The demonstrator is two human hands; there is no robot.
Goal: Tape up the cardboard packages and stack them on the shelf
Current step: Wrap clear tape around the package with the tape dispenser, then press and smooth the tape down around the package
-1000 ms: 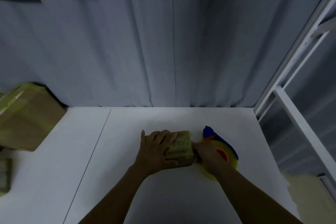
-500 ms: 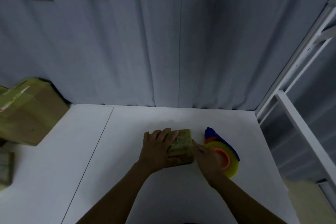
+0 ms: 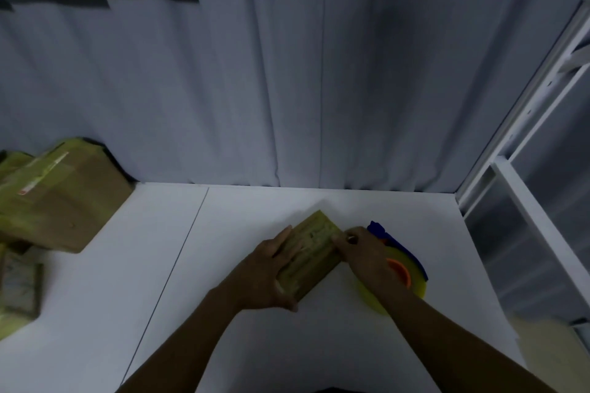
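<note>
On the white shelf board (image 3: 95, 313), a little toward one o'clock from where the person stands, the small cardboard package (image 3: 311, 249) sits between both hands. A second ago it lay square to the board's edge, with the right hand down on the tape dispenser (image 3: 415, 277). Since then that hand has come off the dispenser and onto the package, and the package has been swung round, so one corner now points toward twelve o'clock. I take that to mean a strip is already on, and the person is either smoothing it down or turning the package to tape another side. The stacking step has not begun.

The left hand (image 3: 271, 271) grips the package from its eight o'clock side, fingers laid over the top face and the thumb hooked round the near corner. The right hand (image 3: 367, 255) meets the package's three o'clock edge, thumb on top. In this dim light I cannot tell whether it pinches that edge or only presses on it. The dispenser lies flat on the board at four o'clock of the package, partly under the right wrist and held by nobody.

Off at nine to ten o'clock, well apart, the larger taped boxes (image 3: 64, 201) lean together by the grey curtain (image 3: 287, 89).
</note>
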